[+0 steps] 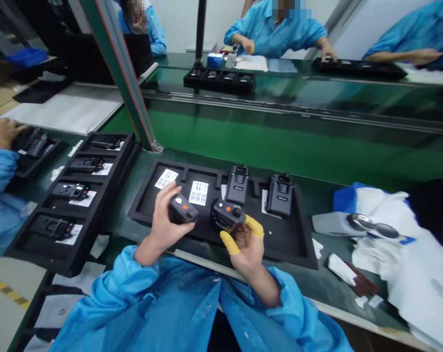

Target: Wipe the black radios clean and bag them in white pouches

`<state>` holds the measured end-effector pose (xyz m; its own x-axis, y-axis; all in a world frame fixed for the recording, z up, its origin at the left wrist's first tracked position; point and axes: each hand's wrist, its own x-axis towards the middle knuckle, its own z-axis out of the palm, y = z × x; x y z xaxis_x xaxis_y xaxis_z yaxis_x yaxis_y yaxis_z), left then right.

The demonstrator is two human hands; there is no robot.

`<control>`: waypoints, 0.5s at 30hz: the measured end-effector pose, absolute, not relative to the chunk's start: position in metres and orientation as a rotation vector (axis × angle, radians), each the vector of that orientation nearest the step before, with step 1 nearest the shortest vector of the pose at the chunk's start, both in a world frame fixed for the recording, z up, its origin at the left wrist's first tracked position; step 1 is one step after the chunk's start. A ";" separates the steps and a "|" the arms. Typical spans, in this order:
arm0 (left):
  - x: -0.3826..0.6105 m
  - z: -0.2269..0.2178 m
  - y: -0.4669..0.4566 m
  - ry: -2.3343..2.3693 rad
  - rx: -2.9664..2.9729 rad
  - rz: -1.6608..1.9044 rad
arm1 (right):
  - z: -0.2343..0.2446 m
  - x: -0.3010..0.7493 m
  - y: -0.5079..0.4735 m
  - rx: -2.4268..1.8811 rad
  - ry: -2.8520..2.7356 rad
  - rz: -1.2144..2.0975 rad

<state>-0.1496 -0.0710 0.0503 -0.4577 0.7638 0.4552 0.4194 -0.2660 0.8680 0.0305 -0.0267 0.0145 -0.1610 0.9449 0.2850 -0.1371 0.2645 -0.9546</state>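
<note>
My left hand point(166, 225) is wrapped round a small black handheld device point(184, 207) with a white and an orange button on its end. In my right hand point(249, 244), which wears yellow finger cots on thumb and finger, is a second black device point(227, 214) with an orange button and a dark knob. Both are held over a black foam tray point(298, 234). Two more devices rest in that tray, one in the middle point(238, 185) and one on the right point(280, 194). White label sheets point(198, 193) lie in its left compartments.
Left stands another foam tray point(73, 249) with several devices. On the right are a spray bottle point(335, 223), white cloths point(379, 203) and a brown strip point(361, 278). A co-worker's hand point(1, 134) reaches in at far left; other workers sit beyond the green conveyor point(280, 137).
</note>
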 end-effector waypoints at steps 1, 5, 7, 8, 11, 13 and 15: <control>-0.148 0.052 -0.070 1.621 1.239 1.778 | 0.020 0.033 -0.026 -0.845 -1.277 1.300; -0.150 0.055 -0.060 1.324 0.582 1.597 | 0.049 0.044 -0.017 -0.908 -0.859 1.894; -0.154 0.056 -0.053 1.181 0.414 1.492 | 0.061 0.049 -0.012 -0.931 -0.677 2.076; -0.155 0.057 -0.051 1.116 0.361 1.460 | 0.065 0.052 -0.009 -0.934 -0.597 2.125; -0.152 0.066 -0.049 0.970 0.333 1.451 | 0.070 0.056 -0.006 -0.919 -0.415 2.172; -0.148 0.073 -0.052 0.905 0.402 1.435 | 0.070 0.058 -0.005 -0.913 -0.384 2.172; -0.146 0.080 -0.055 0.874 0.482 1.374 | 0.068 0.059 -0.004 -0.913 -0.420 2.158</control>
